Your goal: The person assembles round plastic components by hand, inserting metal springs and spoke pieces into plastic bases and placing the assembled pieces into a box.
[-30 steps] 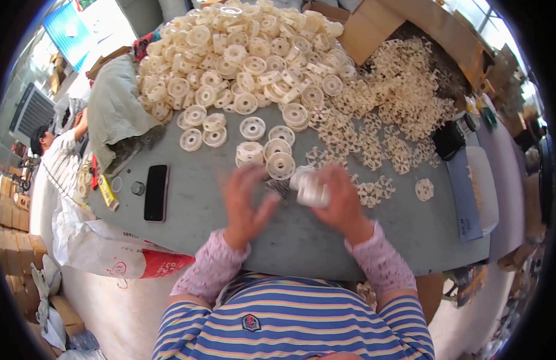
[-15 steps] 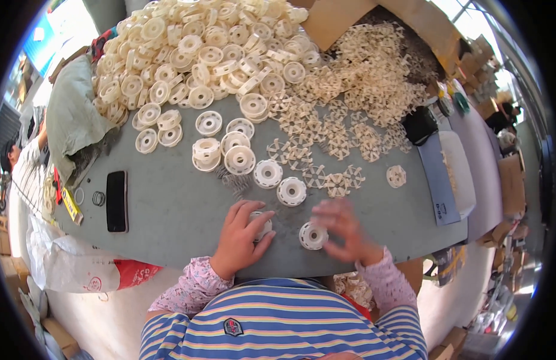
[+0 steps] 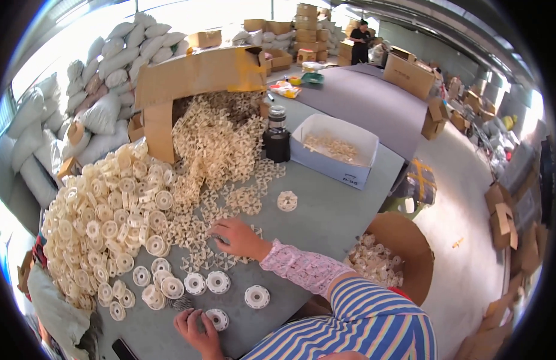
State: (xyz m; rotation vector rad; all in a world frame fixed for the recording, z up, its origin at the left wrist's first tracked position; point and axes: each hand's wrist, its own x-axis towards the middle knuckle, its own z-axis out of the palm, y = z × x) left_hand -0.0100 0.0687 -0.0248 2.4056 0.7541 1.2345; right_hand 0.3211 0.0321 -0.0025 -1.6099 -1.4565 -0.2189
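My left hand (image 3: 197, 331) rests low on the table, fingers loosely bent and apart. Its thumb side lies against a white plastic wheel (image 3: 218, 320). My right hand (image 3: 239, 238) reaches to the edge of the heap of cream star-shaped plastic pieces (image 3: 215, 141), fingers bent down and drawn together. What its fingertips pinch is hidden. Between the hands lie more white slotted wheels (image 3: 218, 282), with another wheel (image 3: 257, 296) set apart to the right. A few coil springs (image 3: 182, 303) sit just beyond my left hand.
A large heap of cream wheels (image 3: 104, 222) covers the left side. Behind the star pieces lies a tipped carton (image 3: 197, 75). A dark jar (image 3: 277, 135) and a pale-blue box (image 3: 332, 171) stand at the far right. Beside the table edge is an open carton (image 3: 404, 246) of parts.
The view has swung to the right. My right hand has left the wheel near the table edge and moved out to the star pieces. My left hand stays by its wheel, now more uncovered.
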